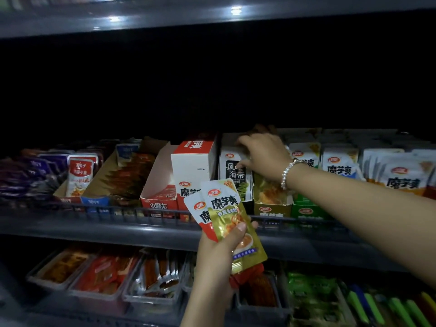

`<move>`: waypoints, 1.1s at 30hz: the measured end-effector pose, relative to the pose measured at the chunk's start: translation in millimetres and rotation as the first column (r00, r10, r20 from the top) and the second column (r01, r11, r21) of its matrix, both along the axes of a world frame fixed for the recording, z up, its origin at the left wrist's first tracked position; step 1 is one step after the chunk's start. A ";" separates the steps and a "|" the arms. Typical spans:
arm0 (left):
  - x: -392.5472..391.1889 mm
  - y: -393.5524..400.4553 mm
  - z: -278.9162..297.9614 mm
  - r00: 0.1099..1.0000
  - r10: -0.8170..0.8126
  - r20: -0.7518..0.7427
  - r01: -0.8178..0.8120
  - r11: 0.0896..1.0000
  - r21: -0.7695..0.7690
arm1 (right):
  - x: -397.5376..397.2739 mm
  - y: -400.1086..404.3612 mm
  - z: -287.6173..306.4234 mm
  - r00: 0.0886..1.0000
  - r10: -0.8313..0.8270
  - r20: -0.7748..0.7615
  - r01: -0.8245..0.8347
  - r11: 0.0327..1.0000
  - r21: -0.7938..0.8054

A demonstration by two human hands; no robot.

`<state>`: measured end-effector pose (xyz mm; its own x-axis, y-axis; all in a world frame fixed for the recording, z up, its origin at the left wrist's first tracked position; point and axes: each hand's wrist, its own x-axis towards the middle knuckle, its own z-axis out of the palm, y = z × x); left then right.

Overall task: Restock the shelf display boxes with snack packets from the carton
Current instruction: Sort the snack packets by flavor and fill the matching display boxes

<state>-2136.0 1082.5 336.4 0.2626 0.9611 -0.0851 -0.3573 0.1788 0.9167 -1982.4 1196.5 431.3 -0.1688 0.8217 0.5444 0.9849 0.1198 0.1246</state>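
Left hand [221, 251] pinching gold and red packets [232, 223], kept ready near. Right hand [262, 154] gripping seaweed packets [233, 171] farther in, likely straightening them.

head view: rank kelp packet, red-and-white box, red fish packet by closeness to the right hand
From the right hand:
1. Kelp packet, under its fingers, touching.
2. Red-and-white box, just left of that packet.
3. Red fish packet, far left along the same shelf.

Display boxes [272, 204] stand side by side on the middle shelf [118, 228]. The right hand [264, 154] reaches into one at 12 o'clock; the left hand [219, 251] holds snack packets [226, 208] before the shelf at 6 o'clock.
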 end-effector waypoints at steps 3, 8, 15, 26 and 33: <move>1.9 -1.6 1.5 1.000 -0.015 0.010 0.015 1.000 0.021 | 6.6 -15.1 8.1 0.983 0.137 -0.127 -0.141 0.990 -0.027; 7.7 -5.4 5.5 0.995 -0.098 -0.002 0.098 0.993 0.062 | 11.2 -49.4 22.0 0.965 0.208 -0.158 -0.245 0.931 -0.271; 26.5 -9.3 11.8 0.985 -0.171 0.029 0.166 0.977 0.131 | 15.3 -74.2 37.8 0.979 0.135 -0.155 -0.191 0.876 -0.443; 41.5 -1.7 10.2 0.979 0.048 0.196 -0.026 0.993 -0.116 | 52.2 -73.7 54.6 0.965 -0.059 -0.254 -0.042 0.926 -0.375; 43.4 3.9 9.0 0.953 -0.006 0.301 0.065 0.980 -0.188 | 56.7 -54.4 54.9 0.914 -0.058 -0.402 0.008 0.992 -0.124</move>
<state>-2092.6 1086.4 345.4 0.3383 0.9235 -0.1808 -0.5986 0.3595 0.7158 -1925.7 1142.1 486.2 0.0733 0.8850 0.4599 0.9517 0.0758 -0.2974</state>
